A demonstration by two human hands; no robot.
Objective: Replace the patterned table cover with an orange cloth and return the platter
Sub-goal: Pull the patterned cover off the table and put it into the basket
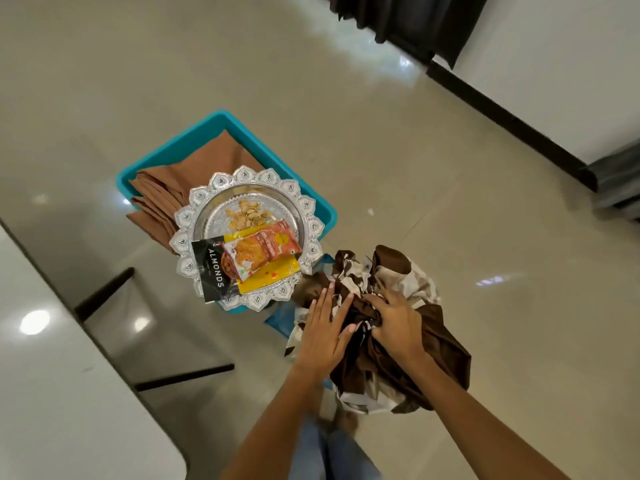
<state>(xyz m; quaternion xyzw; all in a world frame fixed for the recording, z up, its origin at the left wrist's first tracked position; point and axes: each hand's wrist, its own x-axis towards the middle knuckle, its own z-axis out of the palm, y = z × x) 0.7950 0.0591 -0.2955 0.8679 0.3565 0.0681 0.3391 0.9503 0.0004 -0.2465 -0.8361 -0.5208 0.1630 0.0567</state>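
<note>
- While both hands work on the bunched patterned cover (pixel 391 306), a brown and white cloth, it sits crumpled low in the near right of the scene, above the tiled floor (pixel 415 150)
- The left hand (pixel 325 332) lies flat on the cover with fingers straight, pressing it and gripping nothing
- The right hand (pixel 394 322) has its fingers curled into the folds, clenched on the cover
- Just to the left of the cover and farther off, a silver platter (pixel 221 183) with a scalloped rim rests on top of a blue tub (pixel 207 128)
- On the platter lie a black almonds packet (pixel 213 271), an orange and yellow snack packet (pixel 263 251) and a small heap of nut shells (pixel 247 214)
- The folded orange cloth (pixel 166 192) lies in the tub, partly under the platter's far left edge
- A white table (pixel 52 358) fills the near left corner, its black legs (pixel 183 375) showing below the edge
- Dark curtains (pixel 408 19) hang at the far right wall
</note>
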